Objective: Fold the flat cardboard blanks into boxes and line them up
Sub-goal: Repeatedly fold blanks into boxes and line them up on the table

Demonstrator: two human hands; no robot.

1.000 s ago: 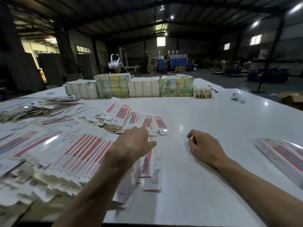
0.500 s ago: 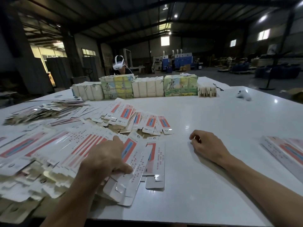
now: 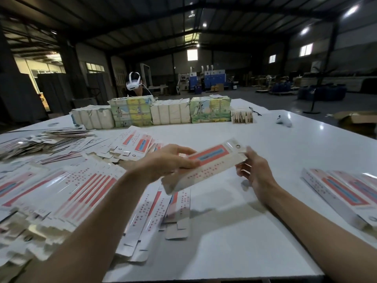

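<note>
**While one blank [image 3: 206, 168] is in the air, folding's only starting**

Since the left hand [image 3: 169, 162] grips it mid-length and the right hand [image 3: 257, 176] pinches its far end, it's held flat above the worktop [image 3: 244, 231], between the loose pile [image 3: 61, 190] and the finished boxes [image 3: 346, 193]. Next, I reckon: squeeze the edges so it pops square.

The table [image 3: 265, 152] is white, smooth and glossy, with bright spots of light mirrored in it. The cardboard blank [image 3: 208, 170] held above it has a shiny printed face, as do the boxes [image 3: 342, 193] on the right, while the flaps in the pile of blanks [image 3: 67, 193] show dull, raw greyish-brown card. The bundles [image 3: 169, 114] at the far edge look wrapped in matt paper, torn in places.
</note>
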